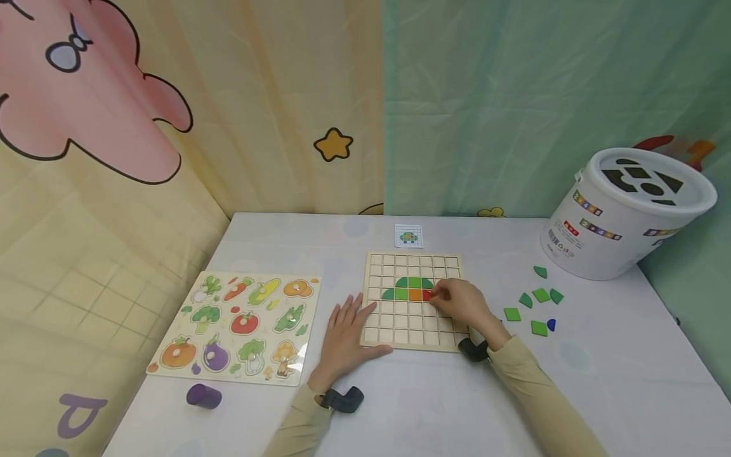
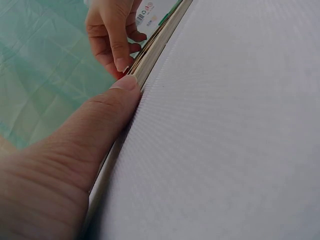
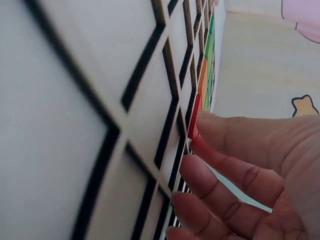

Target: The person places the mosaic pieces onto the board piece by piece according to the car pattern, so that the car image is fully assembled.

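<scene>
A wooden grid board [image 1: 400, 333] lies on the table, with green tiles [image 1: 414, 283], an orange tile [image 1: 414, 294] and a red tile [image 1: 426, 296] set among its squares. Between thumb and forefinger, my right hand [image 1: 461, 303] pinches the red tile [image 3: 195, 116], which sits tilted at a cell beside the orange one. My left hand [image 1: 346, 339] rests at the board's lower left corner with its fingers spread. In the left wrist view, the thumb [image 2: 107, 112] presses along the board's edge.
Behind the board lies a small pattern card [image 1: 408, 236]. To the left are a vegetable puzzle [image 1: 309, 304] and a purple cylinder [image 1: 204, 397]. Loose green tiles [image 1: 512, 314] and a blue piece [image 1: 551, 325] lie on the right, before a white bucket [image 1: 617, 219].
</scene>
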`<state>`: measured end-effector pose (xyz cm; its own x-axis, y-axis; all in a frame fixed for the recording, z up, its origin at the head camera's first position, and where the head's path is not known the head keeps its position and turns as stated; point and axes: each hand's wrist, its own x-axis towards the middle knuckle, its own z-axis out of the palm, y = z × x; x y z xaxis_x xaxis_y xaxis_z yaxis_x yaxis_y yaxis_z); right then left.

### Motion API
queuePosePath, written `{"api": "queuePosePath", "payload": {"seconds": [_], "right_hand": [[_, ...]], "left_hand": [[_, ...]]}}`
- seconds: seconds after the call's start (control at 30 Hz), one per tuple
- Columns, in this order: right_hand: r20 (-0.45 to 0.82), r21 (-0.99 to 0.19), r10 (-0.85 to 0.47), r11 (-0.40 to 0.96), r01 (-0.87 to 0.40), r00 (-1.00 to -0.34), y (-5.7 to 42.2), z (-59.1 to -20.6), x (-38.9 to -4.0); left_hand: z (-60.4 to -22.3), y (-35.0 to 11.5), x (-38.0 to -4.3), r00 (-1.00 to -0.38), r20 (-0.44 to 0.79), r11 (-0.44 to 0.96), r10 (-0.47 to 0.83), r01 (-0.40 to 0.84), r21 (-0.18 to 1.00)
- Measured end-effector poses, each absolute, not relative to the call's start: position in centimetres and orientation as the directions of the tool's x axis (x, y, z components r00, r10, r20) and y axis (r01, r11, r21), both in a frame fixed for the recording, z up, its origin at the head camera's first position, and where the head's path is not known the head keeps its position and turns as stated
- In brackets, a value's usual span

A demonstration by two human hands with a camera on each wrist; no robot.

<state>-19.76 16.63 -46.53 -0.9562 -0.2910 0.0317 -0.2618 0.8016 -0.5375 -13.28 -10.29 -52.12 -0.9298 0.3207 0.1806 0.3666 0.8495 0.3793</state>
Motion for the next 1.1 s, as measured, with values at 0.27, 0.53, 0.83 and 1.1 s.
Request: {"api": "queuePosePath", "payload": {"seconds": [0.27,0.53,0.83,1.1], "right_hand": [[0.083,-0.566,-0.242,0.787,-0.246,-0.967,19.2,-46.0,-18.5],[0.168,-0.567,-0.118,0.801,-0.193,-0.979,23.9,-45.7,-17.6],[0.110,-0.551,0.049,0.834,-0.020,-0.993,29.0,-45.7,-17.2],[-0.038,-0.519,0.066,0.851,0.076,-0.997,30.9,-45.4,-16.8]], "left_hand": [[-52.1,-10.2,-13.3,-0.928,0.185,0.848,0.323,0.371,0.378],[-52.0,-10.3,-13.2,-0.928,0.189,0.848,0.320,0.370,0.379],[-51.9,-10.3,-13.2,-0.931,0.177,0.850,0.320,0.364,0.382],[-51.7,-10.3,-13.1,-0.929,0.180,0.843,0.324,0.370,0.390]]}}
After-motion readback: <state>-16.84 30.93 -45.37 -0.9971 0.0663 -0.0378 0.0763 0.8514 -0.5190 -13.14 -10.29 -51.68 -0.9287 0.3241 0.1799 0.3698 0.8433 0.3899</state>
